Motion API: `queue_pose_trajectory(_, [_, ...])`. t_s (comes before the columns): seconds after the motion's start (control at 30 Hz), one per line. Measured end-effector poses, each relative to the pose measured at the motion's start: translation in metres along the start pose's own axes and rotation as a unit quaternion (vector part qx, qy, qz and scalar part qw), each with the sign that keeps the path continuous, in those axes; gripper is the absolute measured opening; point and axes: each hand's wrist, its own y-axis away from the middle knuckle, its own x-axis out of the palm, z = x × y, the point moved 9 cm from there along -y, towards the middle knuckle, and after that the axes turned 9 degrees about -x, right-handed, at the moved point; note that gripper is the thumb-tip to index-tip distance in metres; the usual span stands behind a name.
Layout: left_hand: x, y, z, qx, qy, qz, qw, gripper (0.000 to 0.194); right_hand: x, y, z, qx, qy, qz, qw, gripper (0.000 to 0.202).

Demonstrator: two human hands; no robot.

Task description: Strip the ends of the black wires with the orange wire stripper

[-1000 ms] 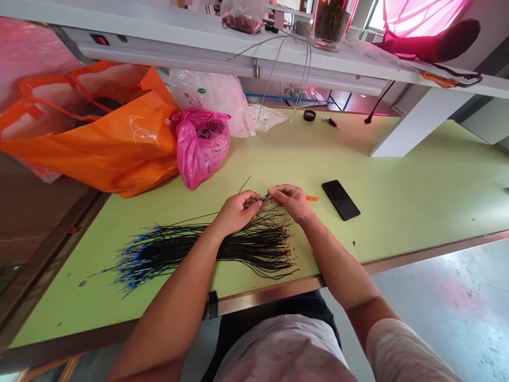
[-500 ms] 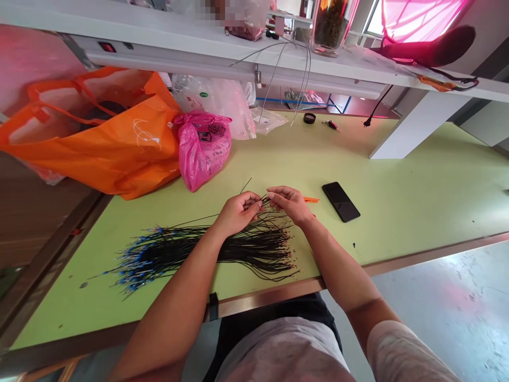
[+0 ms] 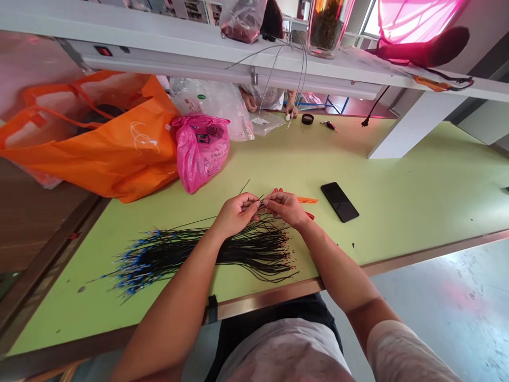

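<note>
My left hand (image 3: pixel 240 212) is closed, thumb against fingers, on thin black wires just above a large bundle. Close beside it, my right hand (image 3: pixel 285 207) pinches at the same wires, its fingertips almost touching the left ones. The bundle of black wires (image 3: pixel 254 246) lies across the green tabletop under my left forearm. Its left ends carry blue pieces (image 3: pixel 139 260) with silvery tips; the right ends look coppery. Partly hidden behind my right hand is a red-handled tool (image 3: pixel 310 215), and an orange strip (image 3: pixel 308 200) shows beside it.
A black phone (image 3: pixel 340 202) lies to the right. At the left stand an orange bag (image 3: pixel 135 143) and a pink plastic bag (image 3: pixel 202 151). A white shelf (image 3: pixel 178 45) spans the back, with a support leg (image 3: pixel 417 124). Another person's hands (image 3: pixel 291 109) show beneath the shelf.
My right hand has moved slightly left and down, closing its fingers at the wires and uncovering more of the red tool. Another person's hands have appeared beneath the shelf.
</note>
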Motion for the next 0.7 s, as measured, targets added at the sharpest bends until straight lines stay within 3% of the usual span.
queue_pose_trajectory(0.37, [0.001,0.002,-0.005,-0.012,0.017,0.003,1.000,0.051,0.000,0.001,0.001,0.006,-0.033,-0.024,0.999,0.039])
queue_pose_trajectory(0.43, [-0.001,0.001,-0.004,-0.017,0.015,-0.010,1.000,0.047,-0.006,-0.001,0.002,0.001,-0.054,-0.060,0.997,0.041])
queue_pose_trajectory(0.5, [-0.009,0.000,-0.002,-0.020,0.013,-0.045,0.999,0.041,-0.025,-0.003,0.007,-0.020,-0.085,-0.143,0.986,0.037])
queue_pose_trajectory(0.6, [-0.026,-0.003,0.005,-0.028,0.029,-0.112,0.993,0.036,-0.072,-0.002,0.017,-0.065,-0.140,-0.284,0.946,0.024])
queue_pose_trajectory(0.7, [-0.032,-0.007,0.014,-0.040,0.051,-0.132,0.989,0.038,-0.114,0.005,0.025,-0.091,-0.179,-0.377,0.904,0.017])
